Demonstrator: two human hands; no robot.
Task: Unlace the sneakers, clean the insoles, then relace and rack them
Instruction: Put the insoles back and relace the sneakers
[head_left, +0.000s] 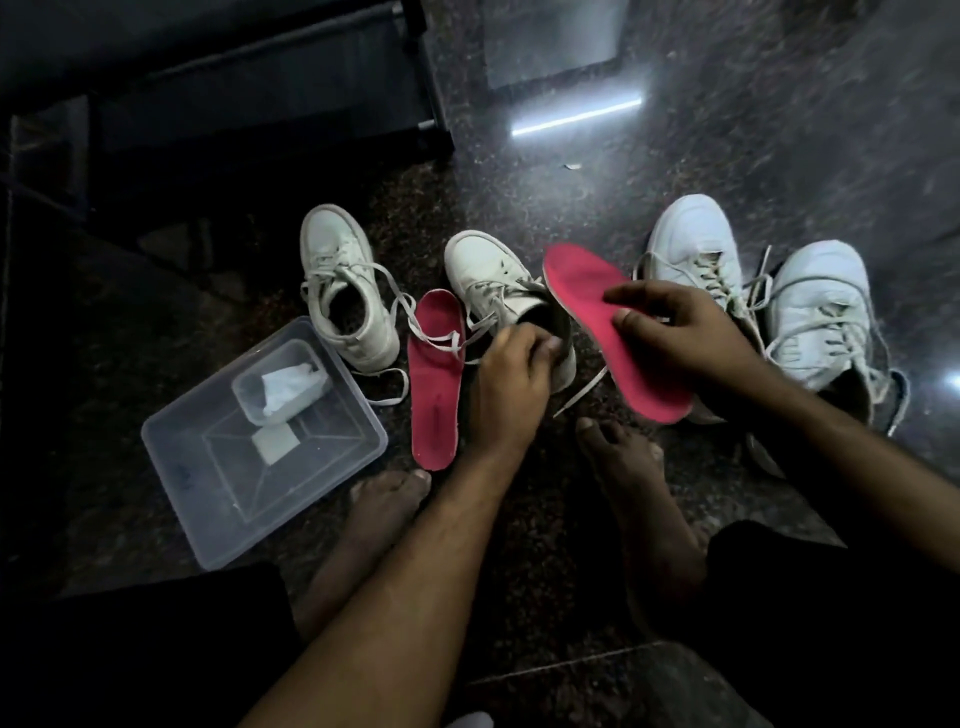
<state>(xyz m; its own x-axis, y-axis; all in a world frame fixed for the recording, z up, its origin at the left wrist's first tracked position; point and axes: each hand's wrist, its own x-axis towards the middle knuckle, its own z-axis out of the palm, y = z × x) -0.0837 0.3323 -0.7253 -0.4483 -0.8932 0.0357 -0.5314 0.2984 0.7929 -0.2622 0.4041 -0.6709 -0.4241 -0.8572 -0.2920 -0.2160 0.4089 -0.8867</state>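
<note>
Several white sneakers stand on the dark stone floor. My left hand (511, 374) grips the heel collar of the middle sneaker (493, 275), whose laces hang loose. My right hand (680, 327) holds a red insole (587, 296) above the floor, just right of that sneaker, fingers over its top face. A second red insole (434, 384) lies flat on the floor between the middle sneaker and the left sneaker (340, 291). Two laced white sneakers (696, 244) (821, 312) stand side by side at the right, behind my right hand.
A clear plastic tub (208, 499) at the left holds a smaller container with a white cloth (288, 387) and a pale square pad (275, 441). My bare feet (623, 462) rest near the shoes. A dark rack frame (426, 78) stands at the back left.
</note>
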